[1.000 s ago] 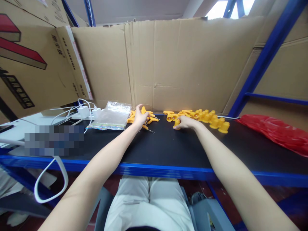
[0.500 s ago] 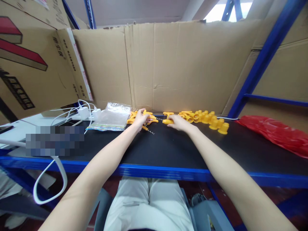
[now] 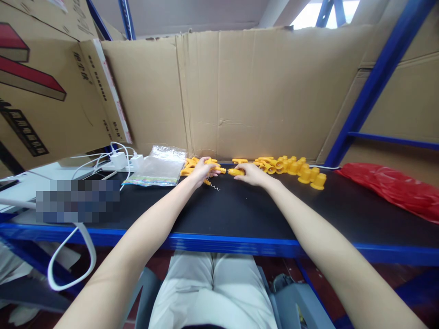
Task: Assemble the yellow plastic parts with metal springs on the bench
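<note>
My left hand [image 3: 201, 170] rests on a pile of yellow corkscrew parts [image 3: 190, 165] at the back of the black shelf top [image 3: 240, 210], its fingers curled around one yellow corkscrew piece [image 3: 216, 170]. My right hand [image 3: 251, 174] is closed on a yellow cap [image 3: 236, 172], held close to the left hand's piece. A metal spiral [image 3: 213, 185] lies just in front of the left hand. Several more yellow caps [image 3: 302, 172] sit in a row to the right of my right hand.
A clear plastic bag [image 3: 158, 168] lies left of the pile. White chargers and cables [image 3: 120, 160] sit further left. A red plastic bag [image 3: 394, 188] lies at the right. Cardboard sheets [image 3: 254, 91] wall the back. A blue shelf post [image 3: 373, 82] stands at the right.
My right hand has moved left from the row of caps, carrying a yellow cap toward the left hand. The left hand has stayed on the corkscrew pile.
</note>
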The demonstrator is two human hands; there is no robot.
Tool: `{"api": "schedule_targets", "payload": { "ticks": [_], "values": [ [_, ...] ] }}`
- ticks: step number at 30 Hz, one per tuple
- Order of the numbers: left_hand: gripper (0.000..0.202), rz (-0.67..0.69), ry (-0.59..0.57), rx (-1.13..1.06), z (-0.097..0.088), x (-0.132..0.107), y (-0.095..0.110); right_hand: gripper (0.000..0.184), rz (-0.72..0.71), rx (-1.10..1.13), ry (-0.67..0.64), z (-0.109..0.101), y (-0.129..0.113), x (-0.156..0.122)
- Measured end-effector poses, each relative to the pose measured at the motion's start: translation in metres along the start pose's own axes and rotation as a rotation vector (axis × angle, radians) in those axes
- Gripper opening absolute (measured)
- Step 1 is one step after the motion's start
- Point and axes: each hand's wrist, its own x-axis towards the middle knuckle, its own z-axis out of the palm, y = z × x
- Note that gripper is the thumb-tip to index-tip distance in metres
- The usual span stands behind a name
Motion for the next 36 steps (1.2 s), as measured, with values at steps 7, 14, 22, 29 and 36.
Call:
{"api": "schedule_targets", "payload": {
  "ticks": [7,14,22,29,36],
  "values": [
    [0.064,0.040,-0.074,0.146,-0.001,0.003,-0.004,0.027,0.004,0.063,0.028,-0.001,-0.004,-0.001],
    [0.079,0.101,-0.106,0.385,-0.002,-0.002,-0.005,0.023,0.017,0.102,0.032,0.001,0.001,-0.001],
    [0.068,0.284,-0.065,0.690,-0.009,0.004,-0.013,0.023,0.058,0.144,0.046,0.002,0.005,0.000],
    [0.057,0.549,-0.002,1.111,-0.014,-0.002,-0.006,0.021,0.036,0.160,0.045,0.004,0.009,0.001],
    [0.034,0.496,0.053,1.203,-0.014,0.001,-0.010,0.024,0.020,0.135,0.023,0.000,0.005,-0.001]
  ]
}}
